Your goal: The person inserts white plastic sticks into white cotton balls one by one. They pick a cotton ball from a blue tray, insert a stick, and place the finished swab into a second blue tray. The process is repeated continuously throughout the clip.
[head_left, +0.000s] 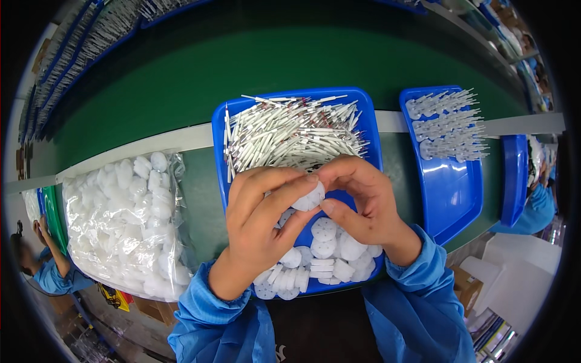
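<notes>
At centre frame, a left hand (pixel 260 224) and a right hand (pixel 363 202) pinch a white plastic disc (pixel 310 198) between their fingertips above a blue tray (pixel 296 181). Thin white rods (pixel 290 133) fill the tray's upper half; more white discs (pixel 327 254) lie in its lower part. A clear bag of discs (pixel 124 224) sits at left, a second tray (pixel 448 181) at right.
</notes>
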{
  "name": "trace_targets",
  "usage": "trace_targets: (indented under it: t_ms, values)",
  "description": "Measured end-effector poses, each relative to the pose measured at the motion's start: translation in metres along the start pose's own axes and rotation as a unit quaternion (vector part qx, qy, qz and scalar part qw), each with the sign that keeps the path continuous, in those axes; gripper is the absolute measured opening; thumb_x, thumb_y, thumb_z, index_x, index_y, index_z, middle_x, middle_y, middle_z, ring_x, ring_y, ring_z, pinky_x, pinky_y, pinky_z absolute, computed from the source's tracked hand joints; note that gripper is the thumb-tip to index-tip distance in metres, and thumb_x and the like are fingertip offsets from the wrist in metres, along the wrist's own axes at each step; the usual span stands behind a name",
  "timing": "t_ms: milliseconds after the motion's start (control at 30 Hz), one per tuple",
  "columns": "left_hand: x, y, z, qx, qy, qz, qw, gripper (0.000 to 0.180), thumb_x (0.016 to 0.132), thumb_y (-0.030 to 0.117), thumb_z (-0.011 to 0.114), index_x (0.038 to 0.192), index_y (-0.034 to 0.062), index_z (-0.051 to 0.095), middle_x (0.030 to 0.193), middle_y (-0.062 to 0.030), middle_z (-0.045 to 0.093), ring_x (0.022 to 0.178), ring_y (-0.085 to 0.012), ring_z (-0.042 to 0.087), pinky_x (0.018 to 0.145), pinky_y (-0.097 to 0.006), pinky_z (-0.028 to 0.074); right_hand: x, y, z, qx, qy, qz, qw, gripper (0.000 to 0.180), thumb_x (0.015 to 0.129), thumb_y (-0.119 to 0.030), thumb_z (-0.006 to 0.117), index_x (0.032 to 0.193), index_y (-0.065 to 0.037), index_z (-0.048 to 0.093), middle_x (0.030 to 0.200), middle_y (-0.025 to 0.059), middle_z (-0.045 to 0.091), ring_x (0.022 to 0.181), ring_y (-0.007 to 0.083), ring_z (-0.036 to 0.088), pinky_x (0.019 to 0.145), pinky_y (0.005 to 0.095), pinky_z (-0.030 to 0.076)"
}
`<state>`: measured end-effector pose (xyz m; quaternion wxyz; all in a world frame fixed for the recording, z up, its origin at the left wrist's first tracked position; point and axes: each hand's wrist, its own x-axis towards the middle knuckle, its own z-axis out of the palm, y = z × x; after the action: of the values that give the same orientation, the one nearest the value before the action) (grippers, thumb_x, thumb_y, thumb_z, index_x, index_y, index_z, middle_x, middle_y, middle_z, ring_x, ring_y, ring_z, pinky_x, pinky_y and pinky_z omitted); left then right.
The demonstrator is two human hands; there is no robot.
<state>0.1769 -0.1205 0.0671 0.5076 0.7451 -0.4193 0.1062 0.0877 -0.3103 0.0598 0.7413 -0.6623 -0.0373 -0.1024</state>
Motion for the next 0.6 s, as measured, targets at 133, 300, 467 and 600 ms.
trace_targets:
  t_ms: [133,300,467,600]
  values:
    - [0.0,0.002,-0.004,0.01,-0.026,0.009,1.0,0.051,0.071,0.007,0.093,0.12,0.0096,0.083,0.118,-0.0066,0.076,0.102,-0.0282,0.069,0.086,-0.039,0.056,-0.003,-0.002,0.001,-0.013,0.01,0.021,1.0,0.034,0.098,0.003,0.075,0.13,0.001,0.067,0.113,0.0076,0.074,0.1,0.0126,0.073,0.093,0.0304,0.061]
    - [-0.001,0.005,-0.001,-0.023,-0.044,0.018,0.999,0.052,0.072,0.009,0.092,0.123,0.0138,0.085,0.117,-0.0051,0.077,0.102,-0.0277,0.068,0.084,-0.038,0.057,-0.008,-0.01,-0.009,-0.019,0.04,0.083,0.996,0.016,0.097,0.0,0.079,0.112,0.0,0.073,0.094,0.004,0.075,0.088,0.0128,0.075,0.076,0.029,0.06]
    - [-0.012,-0.002,-0.005,-0.142,-0.007,0.001,0.99,0.046,0.083,0.015,0.09,0.128,0.0097,0.085,0.129,-0.012,0.072,0.107,-0.0246,0.068,0.084,-0.038,0.058,0.028,-0.021,-0.014,-0.488,0.132,-0.169,0.846,0.013,0.086,-0.002,0.084,0.095,-0.008,0.077,0.089,0.0088,0.075,0.081,0.0248,0.074,0.071,0.0358,0.059]
    - [-0.01,-0.004,-0.012,-0.137,0.022,-0.046,0.989,0.036,0.094,0.003,0.081,0.129,-0.0014,0.081,0.124,-0.0153,0.072,0.107,-0.0243,0.071,0.081,-0.034,0.058,0.062,-0.008,-0.01,-0.66,0.068,-0.177,0.727,0.012,0.083,-0.008,0.075,0.094,-0.01,0.078,0.101,0.0017,0.074,0.102,0.0219,0.069,0.109,0.0451,0.051]
